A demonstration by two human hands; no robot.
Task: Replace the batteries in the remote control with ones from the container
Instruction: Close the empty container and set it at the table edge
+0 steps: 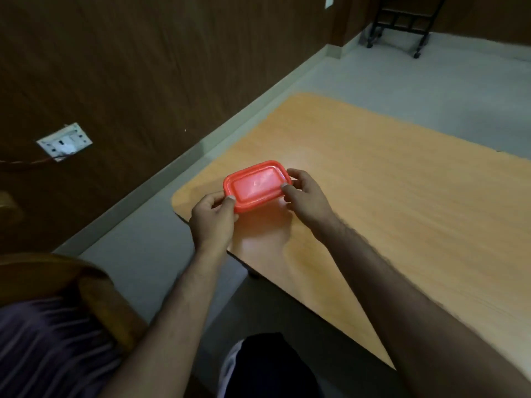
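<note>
Item: small rectangular red-orange plastic container (256, 185) with rounded corners and a matching lid seated on top, located just left of the frame's centre, near the left corner of the worktop. Support: orange wood-grain laminate worktop (388, 214) with a dark edge, running from mid-frame to the right and lower right; whether the container rests on it or is lifted slightly cannot be told. Left hand (214, 222): at the container's near-left end, thumb on the lid rim, fingers curled around the side, pinching that end. Right hand (306, 196): at the container's right end, thumb on the lid edge, fingers wrapped behind, pinching that end. Both bare forearms extend from the lower frame. Contents of the container: not visible through the lid. Surroundings: pale grey floor (431, 81) beyond and left of the worktop; dark brown wood-panelled wall (143, 67) across the upper left; white wall socket plate (64, 141) with a cable at left; black wheeled metal frame (402, 24) at upper right; brown wooden chair part (100, 294) and striped purple fabric (51, 346) at lower left; dark clothing (267, 369) at bottom centre.
</note>
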